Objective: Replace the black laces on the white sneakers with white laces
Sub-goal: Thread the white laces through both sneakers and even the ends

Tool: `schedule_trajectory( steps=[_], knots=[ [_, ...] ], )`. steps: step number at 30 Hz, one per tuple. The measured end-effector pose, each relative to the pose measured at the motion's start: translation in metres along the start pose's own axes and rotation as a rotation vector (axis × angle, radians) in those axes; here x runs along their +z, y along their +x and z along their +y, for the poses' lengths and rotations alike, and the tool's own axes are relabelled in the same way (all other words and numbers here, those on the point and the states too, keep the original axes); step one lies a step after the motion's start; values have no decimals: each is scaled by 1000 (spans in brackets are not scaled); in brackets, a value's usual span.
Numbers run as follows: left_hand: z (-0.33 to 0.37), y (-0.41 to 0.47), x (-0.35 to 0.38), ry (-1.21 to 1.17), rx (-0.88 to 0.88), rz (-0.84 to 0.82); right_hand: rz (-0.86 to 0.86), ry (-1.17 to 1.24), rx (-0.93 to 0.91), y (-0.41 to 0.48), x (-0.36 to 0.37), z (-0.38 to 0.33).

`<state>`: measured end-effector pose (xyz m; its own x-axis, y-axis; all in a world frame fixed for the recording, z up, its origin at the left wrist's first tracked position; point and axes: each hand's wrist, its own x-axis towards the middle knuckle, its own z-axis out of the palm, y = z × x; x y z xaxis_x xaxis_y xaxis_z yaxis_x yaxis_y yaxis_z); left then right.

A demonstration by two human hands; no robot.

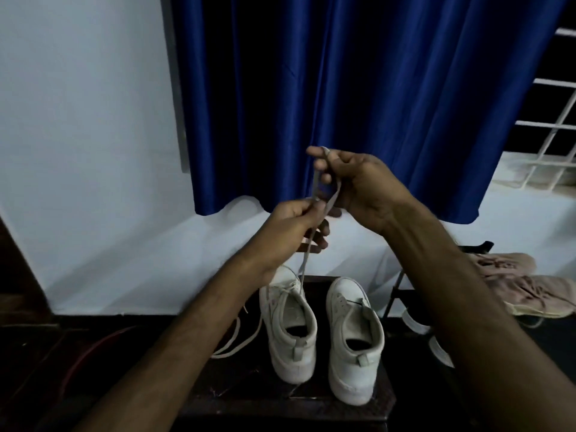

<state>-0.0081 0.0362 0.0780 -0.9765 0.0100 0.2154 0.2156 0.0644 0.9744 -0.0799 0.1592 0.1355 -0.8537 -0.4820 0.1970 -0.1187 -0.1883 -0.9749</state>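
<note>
Two white sneakers stand side by side on a dark stool (343, 410), heels toward me. The left sneaker (290, 325) carries a white lace (304, 263) that rises taut from its eyelets up to both hands. My left hand (290, 229) pinches the lace between thumb and fingers. Higher up, my right hand (352, 185) holds the same lace looped over its index finger. The lace's other end (240, 338) trails loose off the stool's left side. On the right sneaker (353, 338) I see only a short dark strand at the eyelets.
A blue curtain (358, 98) hangs behind the hands against a pale wall. A dark shoe rack (402, 294) to the right holds pinkish-beige shoes (523, 285) and a white-soled pair (436, 344) lower down. A white window grille (548, 135) is at far right.
</note>
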Motion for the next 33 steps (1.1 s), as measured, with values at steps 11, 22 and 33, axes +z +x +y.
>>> schedule_trajectory(
  steps=[11,22,33],
  knots=[
    [-42,-30,-26,303,56,146,256,-17,155,-9,-79,74],
    [-78,0,-14,660,109,263,230,-1252,132,0,-90,145],
    [-107,-4,-24,593,58,160,-40,-511,-30,-41,-59,159]
  ],
)
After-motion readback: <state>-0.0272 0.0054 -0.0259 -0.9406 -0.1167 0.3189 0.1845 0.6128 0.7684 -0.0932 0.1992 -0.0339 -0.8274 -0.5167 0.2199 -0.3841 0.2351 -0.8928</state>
